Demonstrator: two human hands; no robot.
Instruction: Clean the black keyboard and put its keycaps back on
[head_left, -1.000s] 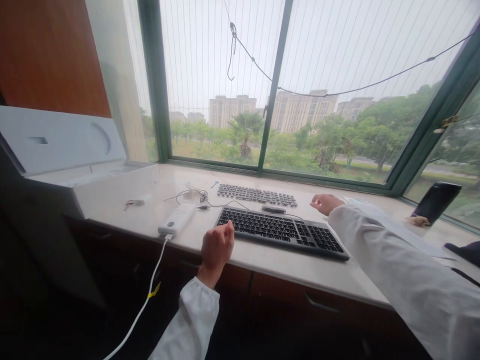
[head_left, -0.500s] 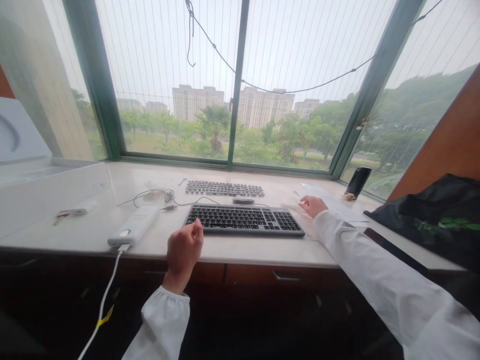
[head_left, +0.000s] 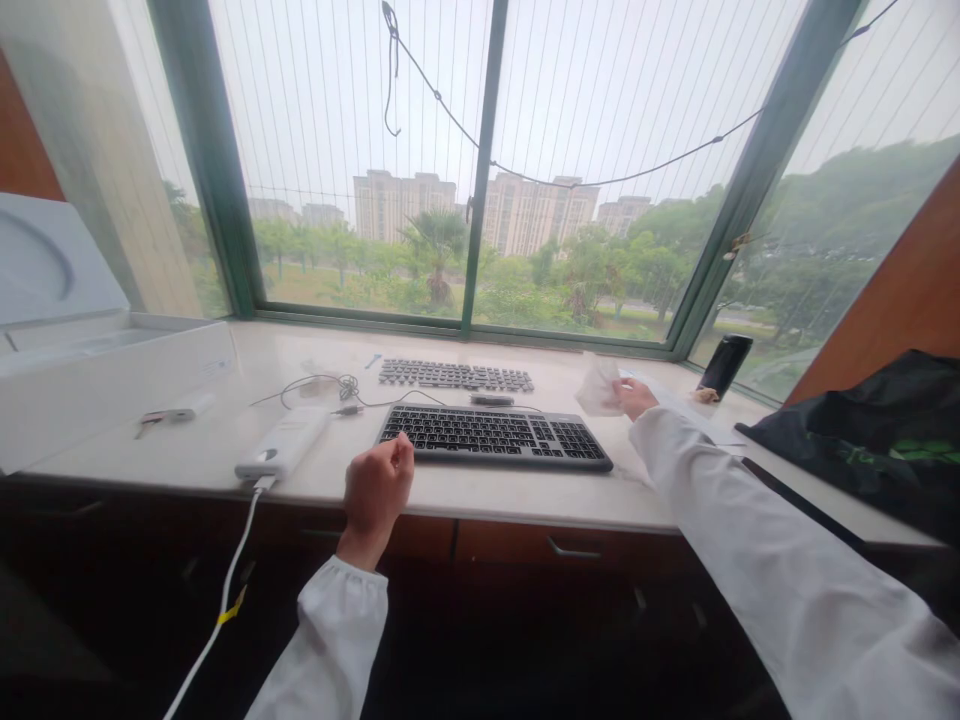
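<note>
My left hand (head_left: 377, 495) is curled with its fingertips at the front left corner of a black backlit keyboard (head_left: 495, 440), and I see nothing in it. My right hand (head_left: 634, 397) pinches a crumpled white tissue (head_left: 600, 388) beyond the keyboard's right end. A second dark key panel (head_left: 455, 376) lies behind the keyboard, with a small dark bar (head_left: 492, 399) between them. A white power bank (head_left: 283, 445) sits left of the keyboard, its white cable (head_left: 227, 590) hanging over the front edge.
The pale stone sill (head_left: 465, 500) holds a thin dark cable tangle (head_left: 346, 385), a small key-like item (head_left: 176, 408), and papers (head_left: 682, 405). A white open box (head_left: 75, 350) stands at left, a phone (head_left: 724, 366) leans at the window, and a black bag (head_left: 862, 440) lies at right.
The white tissue now shows in my right hand, which has moved slightly back and toward the window. My left hand has stayed near the keyboard's corner, and the view has swung right since the oldest frame.
</note>
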